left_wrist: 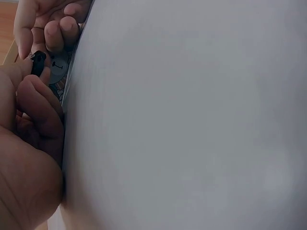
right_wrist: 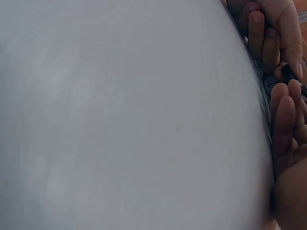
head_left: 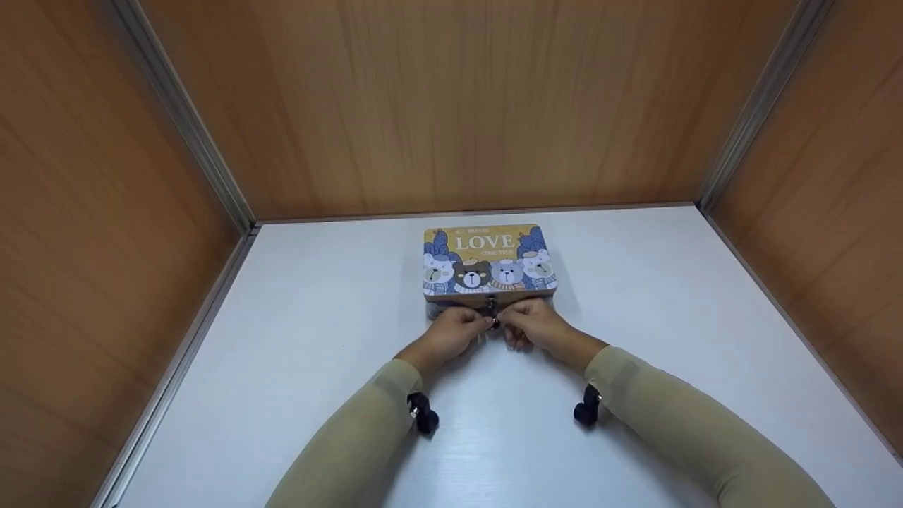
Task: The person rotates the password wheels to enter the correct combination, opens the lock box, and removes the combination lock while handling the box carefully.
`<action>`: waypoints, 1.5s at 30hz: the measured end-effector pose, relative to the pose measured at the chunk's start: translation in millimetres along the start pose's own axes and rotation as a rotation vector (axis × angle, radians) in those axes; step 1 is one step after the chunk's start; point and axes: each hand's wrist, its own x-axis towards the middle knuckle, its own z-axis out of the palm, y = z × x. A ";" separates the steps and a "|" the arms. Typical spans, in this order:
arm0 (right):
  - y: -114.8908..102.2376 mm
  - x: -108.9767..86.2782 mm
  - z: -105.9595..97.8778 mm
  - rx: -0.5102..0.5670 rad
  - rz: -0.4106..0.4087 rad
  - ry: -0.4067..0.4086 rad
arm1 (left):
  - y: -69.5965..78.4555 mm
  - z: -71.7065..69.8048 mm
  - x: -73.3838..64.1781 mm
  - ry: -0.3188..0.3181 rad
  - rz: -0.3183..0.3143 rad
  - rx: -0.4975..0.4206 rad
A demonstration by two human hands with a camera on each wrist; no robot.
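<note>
A tin box (head_left: 487, 261) with bears and the word LOVE on its lid sits on the table, lid down. A dark clasp (head_left: 492, 302) is at the middle of its front side. Just below the clasp is a small black padlock (left_wrist: 38, 62), partly hidden by fingers. From the left, my left hand (head_left: 451, 333) pinches the padlock between thumb and forefinger. My right hand (head_left: 540, 324) pinches it from the other side, its remaining fingers curled beneath. In the right wrist view the padlock (right_wrist: 287, 73) shows dark between both hands' fingertips.
The white table (head_left: 317, 296) is bounded by a wooden back panel (head_left: 465, 106) and wooden side panels with metal edge strips. The box stands near the back panel. Black wrist devices (head_left: 423, 415) hang below the sleeves.
</note>
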 end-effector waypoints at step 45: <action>1.0 -0.7 -0.2 -0.044 -0.016 0.012 | -0.8 0.2 -0.6 0.013 -0.002 -0.008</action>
